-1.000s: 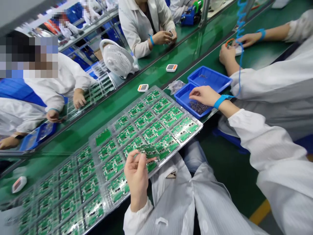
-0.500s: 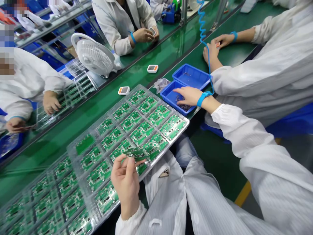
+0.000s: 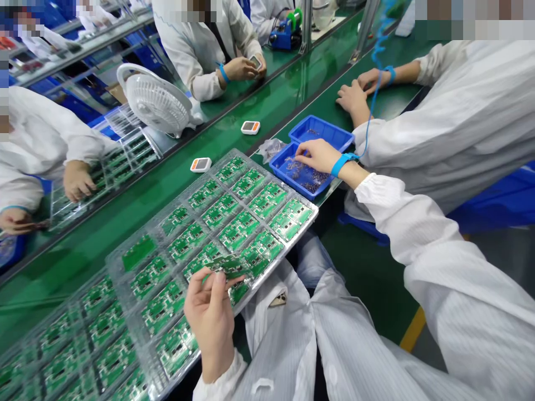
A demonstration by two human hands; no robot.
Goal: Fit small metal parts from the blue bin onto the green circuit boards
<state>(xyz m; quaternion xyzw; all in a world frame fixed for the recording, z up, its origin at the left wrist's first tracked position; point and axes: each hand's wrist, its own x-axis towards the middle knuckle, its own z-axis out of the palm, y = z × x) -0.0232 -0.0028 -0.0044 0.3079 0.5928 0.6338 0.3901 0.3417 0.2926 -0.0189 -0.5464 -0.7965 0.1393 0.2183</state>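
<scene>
My left hand (image 3: 212, 317) pinches a green circuit board (image 3: 229, 265) by its edge. The board is tilted above a clear plastic tray (image 3: 151, 350) whose pockets hold several more green boards (image 3: 238, 229). My right hand (image 3: 319, 156), with a blue wrist strap, is over the nearer blue bin (image 3: 289, 179), its fingertips drawn together among small dark parts (image 3: 313, 181). Whatever lies between those fingertips is too small to make out. A second blue bin (image 3: 345, 135) adjoins it and holds a few small parts.
Two white-and-orange devices (image 3: 251, 128) lie on the green belt beyond the tray. A crumpled plastic bag (image 3: 271, 149) sits beside the bins. Across the belt stands a white fan (image 3: 156, 103). Co-workers sit opposite and at my right; a coiled blue cord (image 3: 378, 55) hangs there.
My right hand's fingers, spread over the nearer bin before, have come together in it. My left hand still holds the circuit board. The whole view has shifted slightly.
</scene>
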